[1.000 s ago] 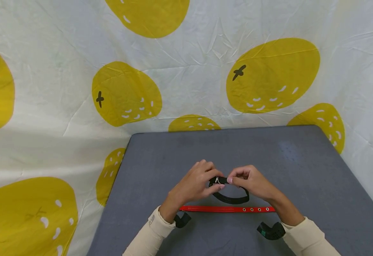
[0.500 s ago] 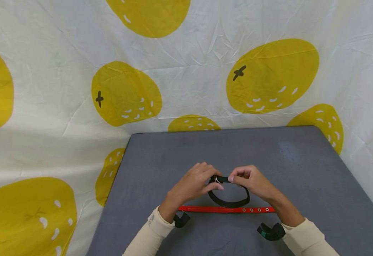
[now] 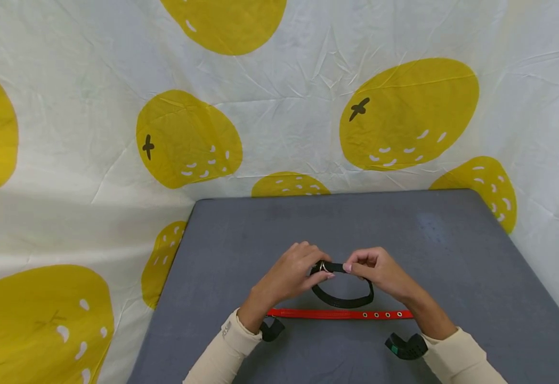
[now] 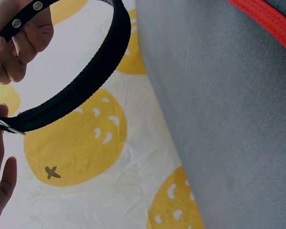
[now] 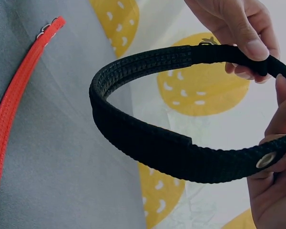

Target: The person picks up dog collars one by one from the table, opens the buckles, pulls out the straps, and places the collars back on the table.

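Note:
A black dog collar [image 3: 343, 303], bent round into a loop, is held up above the table. My left hand [image 3: 292, 272] pinches it beside the metal buckle [image 3: 323, 266], thumb below and fingers above. With thumb and fingertips, my right hand [image 3: 377, 271] grips the strap just right of the buckle. Metal eyelets [image 4: 16, 23] show along the strap in the left wrist view. The padded part of the black collar [image 5: 143, 143] curves toward the camera in the right wrist view. A red dog collar [image 3: 317, 314] lies straight on the table below, its left end behind my left wrist.
The grey table [image 3: 260, 229] stretches out under both hands. Behind and to the left hangs a white cloth [image 3: 289, 133] printed with yellow fruit. Black wrist devices [image 3: 406, 346] sit at both cuffs.
The black collar's loop has widened and its left side now shows below my left hand. The buckle has shifted slightly up and left. The red collar stays put.

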A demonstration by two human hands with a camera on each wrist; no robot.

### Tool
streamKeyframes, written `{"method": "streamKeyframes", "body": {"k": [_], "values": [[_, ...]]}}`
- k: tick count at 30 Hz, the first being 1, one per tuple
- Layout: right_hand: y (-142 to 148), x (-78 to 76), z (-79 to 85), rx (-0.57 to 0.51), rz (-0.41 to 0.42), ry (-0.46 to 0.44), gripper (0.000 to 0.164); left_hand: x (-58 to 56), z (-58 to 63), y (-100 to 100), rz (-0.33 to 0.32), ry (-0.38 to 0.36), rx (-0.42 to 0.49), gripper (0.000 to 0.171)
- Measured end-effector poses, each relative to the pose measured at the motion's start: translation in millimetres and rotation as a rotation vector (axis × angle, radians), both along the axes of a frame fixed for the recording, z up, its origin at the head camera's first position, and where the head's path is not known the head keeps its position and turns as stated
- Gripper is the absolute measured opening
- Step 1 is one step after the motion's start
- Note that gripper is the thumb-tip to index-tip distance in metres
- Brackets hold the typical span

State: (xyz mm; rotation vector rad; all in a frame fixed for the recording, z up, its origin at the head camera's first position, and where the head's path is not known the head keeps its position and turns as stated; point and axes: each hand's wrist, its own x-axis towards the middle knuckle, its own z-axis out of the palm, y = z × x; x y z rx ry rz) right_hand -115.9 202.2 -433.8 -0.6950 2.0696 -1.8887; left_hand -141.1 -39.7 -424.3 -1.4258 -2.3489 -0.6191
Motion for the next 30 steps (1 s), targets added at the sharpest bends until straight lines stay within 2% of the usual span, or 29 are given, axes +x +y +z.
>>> {"method": "streamKeyframes", "body": {"k": [11,20,30], "values": [[3.9,-0.8,-0.5,-0.045,-0.008,0.012,0.016,-0.8,-1.3,-1.2,0.032,0.016,0.027,0.029],[5.4,-0.7,-2.1,-0.028,-0.014,0.018,0.016,-1.5,-0.8,-3.3,0.021,0.024,0.037,0.031],[7.1,0.1,-2.7,-0.055,0.006,0.003,0.018,-1.1,-0.8,-3.6,0.001,0.023,0.041,0.031]]}}
